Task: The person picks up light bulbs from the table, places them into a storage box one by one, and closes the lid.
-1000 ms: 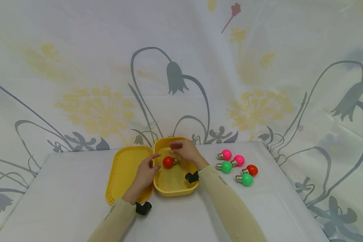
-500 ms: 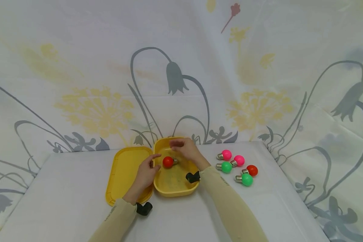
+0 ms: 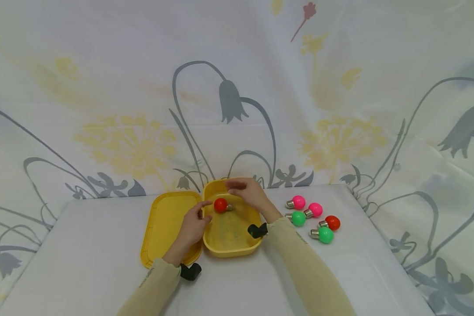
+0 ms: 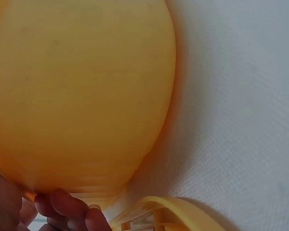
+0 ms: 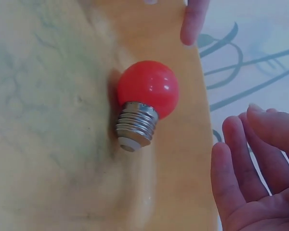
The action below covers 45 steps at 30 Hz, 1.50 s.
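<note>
Left hand (image 3: pixel 193 225) at the left rim of a yellow container (image 3: pixel 233 253) mid-frame, thumb and forefinger apart; right hand (image 3: pixel 250 194) over its upper right, fingers loose and apart; between them, inside the container, a glossy red bulb (image 3: pixel 220 205), round, on its side, with a silver screw base (image 3: pixel 230 206) pointing right; flat yellow lid (image 3: pixel 169 228) to the left, pink, green and red bulbs (image 3: pixel 315 210) right of centre; small lettering (image 3: pixel 301 238) on beige sleeves (image 3: pixel 317 276), too blurred to read
</note>
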Each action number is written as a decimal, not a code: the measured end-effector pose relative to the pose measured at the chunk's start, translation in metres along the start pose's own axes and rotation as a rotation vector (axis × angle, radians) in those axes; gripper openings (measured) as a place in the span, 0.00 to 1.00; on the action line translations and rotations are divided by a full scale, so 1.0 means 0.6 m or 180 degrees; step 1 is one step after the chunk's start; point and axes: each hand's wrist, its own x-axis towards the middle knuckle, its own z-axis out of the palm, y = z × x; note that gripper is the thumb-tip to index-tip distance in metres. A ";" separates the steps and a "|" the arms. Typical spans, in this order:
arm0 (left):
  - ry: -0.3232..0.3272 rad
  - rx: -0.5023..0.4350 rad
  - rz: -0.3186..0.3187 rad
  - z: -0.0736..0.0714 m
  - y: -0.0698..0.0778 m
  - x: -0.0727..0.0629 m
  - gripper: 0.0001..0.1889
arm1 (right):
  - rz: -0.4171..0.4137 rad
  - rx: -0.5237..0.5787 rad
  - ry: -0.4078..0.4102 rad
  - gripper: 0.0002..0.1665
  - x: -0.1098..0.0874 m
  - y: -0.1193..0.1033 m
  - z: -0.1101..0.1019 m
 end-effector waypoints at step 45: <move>0.0022 0.0069 0.0095 0.002 -0.003 0.003 0.21 | -0.0134 -0.0240 0.0262 0.20 -0.090 0.016 -0.118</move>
